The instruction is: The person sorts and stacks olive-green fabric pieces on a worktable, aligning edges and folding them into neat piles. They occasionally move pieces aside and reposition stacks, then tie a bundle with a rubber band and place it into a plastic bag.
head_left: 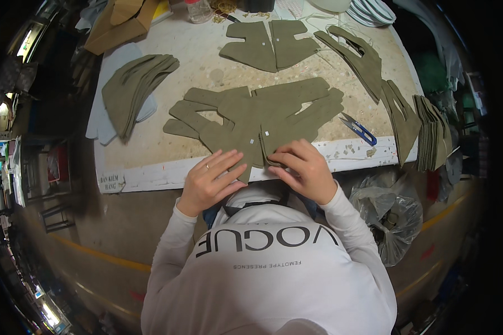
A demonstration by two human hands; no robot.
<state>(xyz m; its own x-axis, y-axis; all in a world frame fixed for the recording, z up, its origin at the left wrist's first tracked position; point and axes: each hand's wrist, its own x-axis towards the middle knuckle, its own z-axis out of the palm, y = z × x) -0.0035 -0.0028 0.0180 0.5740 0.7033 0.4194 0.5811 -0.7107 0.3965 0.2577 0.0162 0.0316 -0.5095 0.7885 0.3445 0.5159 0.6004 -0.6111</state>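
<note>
Two stacks of olive-green cut material pieces lie side by side at the table's near edge, a left stack [229, 114] and a right stack [288, 114], each with a small white sticker. My left hand [214, 180] rests on the near end of the left stack, its fingers stretched out flat; one finger wears a ring. With bent fingers, my right hand [303, 168] pinches the near edge of the right stack, where the layers look slightly lifted. How many layers it grips is hidden. Blue-handled thread snips [360, 129] lie on the table to the right.
More olive pieces lie at the far middle [274, 47], and a fanned pile [134, 92] sits at left over light-blue sheets [103, 106]. A thick stack [432, 134] stands at the right edge. A cardboard box [120, 25] is far left; a plastic bag [388, 215] hangs below right.
</note>
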